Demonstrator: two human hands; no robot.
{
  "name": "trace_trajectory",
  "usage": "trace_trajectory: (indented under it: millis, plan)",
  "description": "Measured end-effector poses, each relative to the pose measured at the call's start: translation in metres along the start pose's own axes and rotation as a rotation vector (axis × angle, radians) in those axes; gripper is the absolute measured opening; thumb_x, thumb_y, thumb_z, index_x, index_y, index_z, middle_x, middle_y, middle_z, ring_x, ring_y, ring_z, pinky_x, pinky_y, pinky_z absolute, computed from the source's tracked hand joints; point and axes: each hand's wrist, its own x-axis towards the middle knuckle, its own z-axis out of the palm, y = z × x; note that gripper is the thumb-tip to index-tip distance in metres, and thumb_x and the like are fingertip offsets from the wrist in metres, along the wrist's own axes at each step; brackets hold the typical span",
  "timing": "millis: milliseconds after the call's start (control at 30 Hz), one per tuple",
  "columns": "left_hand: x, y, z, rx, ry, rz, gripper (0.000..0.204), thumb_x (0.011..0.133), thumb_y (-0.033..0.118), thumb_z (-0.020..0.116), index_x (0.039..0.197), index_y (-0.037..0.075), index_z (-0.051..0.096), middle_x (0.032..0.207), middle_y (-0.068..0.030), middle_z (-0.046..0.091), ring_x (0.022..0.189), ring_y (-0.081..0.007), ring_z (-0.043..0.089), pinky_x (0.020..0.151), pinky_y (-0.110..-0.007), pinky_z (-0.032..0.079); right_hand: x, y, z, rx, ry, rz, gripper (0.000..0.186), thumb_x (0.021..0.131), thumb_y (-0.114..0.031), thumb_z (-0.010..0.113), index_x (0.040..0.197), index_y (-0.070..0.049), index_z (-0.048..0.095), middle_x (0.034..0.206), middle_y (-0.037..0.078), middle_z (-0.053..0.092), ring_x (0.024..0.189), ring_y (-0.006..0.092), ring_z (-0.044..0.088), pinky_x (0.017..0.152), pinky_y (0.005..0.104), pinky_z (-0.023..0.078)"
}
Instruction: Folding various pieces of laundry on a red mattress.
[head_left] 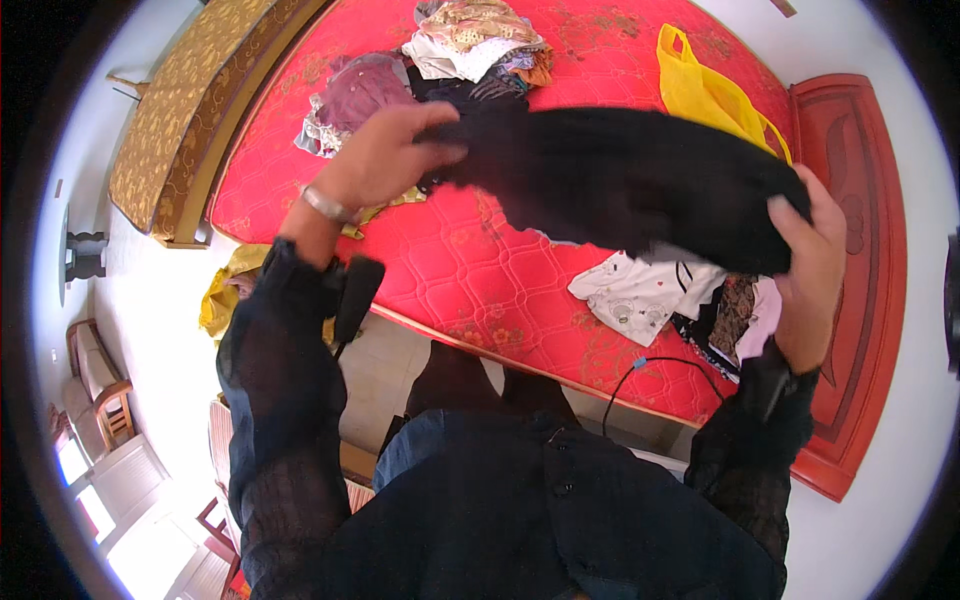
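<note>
A black garment (640,180) is stretched sideways in the air above the red bed; its exact kind cannot be made out. My left hand (395,150), with a silver band at the wrist, is closed on its left end, slightly smeared by motion. At the other end my right hand (815,235) grips it, thumb in front. Under its right part lie a white printed garment (630,295) and a pink cloth (762,315). Beyond my left hand are a mauve garment (365,90) and a heap of mixed clothes (470,40).
The red mattress (440,265) spans the area before me, with a carved red headboard (845,260) on the right. A yellow bag (700,85) rests at the far right. A black cable (610,400) loops over the near edge. Yellow cloth (225,300) hangs at left.
</note>
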Motion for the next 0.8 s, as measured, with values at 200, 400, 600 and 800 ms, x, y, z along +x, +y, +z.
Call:
trace_trajectory:
  millis: [200, 400, 600, 800]
  plan:
    - [-0.003, -0.008, -0.005, -0.121, -0.106, 0.065, 0.041, 0.08, 0.022, 0.063, 0.11, -0.004, 0.056, 0.101, -0.0207, 0.062, 0.095, -0.0292, 0.06, 0.084, -0.033, 0.045, 0.015, -0.005, -0.014, 0.005, -0.049, 0.066, 0.035, 0.077, -0.008, 0.063, 0.109, 0.005, 0.056, 0.099, 0.007, 0.062, 0.087, 0.0153, 0.06, 0.079, 0.0255, 0.046]
    - [0.093, -0.039, 0.033, 0.104, 0.193, -0.038, 0.038, 0.08, 0.028, 0.061, 0.109, 0.004, 0.059, 0.107, -0.0223, 0.06, 0.099, -0.0351, 0.057, 0.086, -0.038, 0.045, 0.116, 0.082, -0.002, -0.487, 0.293, -0.297, 0.038, 0.081, -0.019, 0.064, 0.113, 0.001, 0.058, 0.099, 0.011, 0.065, 0.091, 0.0158, 0.06, 0.082, 0.0279, 0.045]
    - [0.007, -0.152, 0.169, 0.04, 0.221, -0.24, 0.035, 0.083, 0.029, 0.055, 0.108, 0.005, 0.06, 0.103, -0.0177, 0.063, 0.097, -0.0339, 0.059, 0.083, -0.04, 0.047, 0.033, 0.256, 0.086, -0.434, -0.184, -0.077, 0.038, 0.081, -0.023, 0.061, 0.111, 0.0, 0.056, 0.099, 0.014, 0.063, 0.094, 0.0288, 0.06, 0.081, 0.0392, 0.046]
    - [-0.168, -0.204, 0.311, 0.039, -0.142, -0.836, 0.046, 0.072, 0.029, 0.065, 0.114, 0.011, 0.056, 0.103, -0.0185, 0.061, 0.098, -0.037, 0.057, 0.083, -0.044, 0.046, -0.099, 0.368, 0.179, -0.504, -0.593, 0.274, 0.04, 0.076, -0.02, 0.062, 0.114, -0.007, 0.055, 0.102, 0.017, 0.06, 0.097, 0.0336, 0.055, 0.083, 0.0422, 0.043]
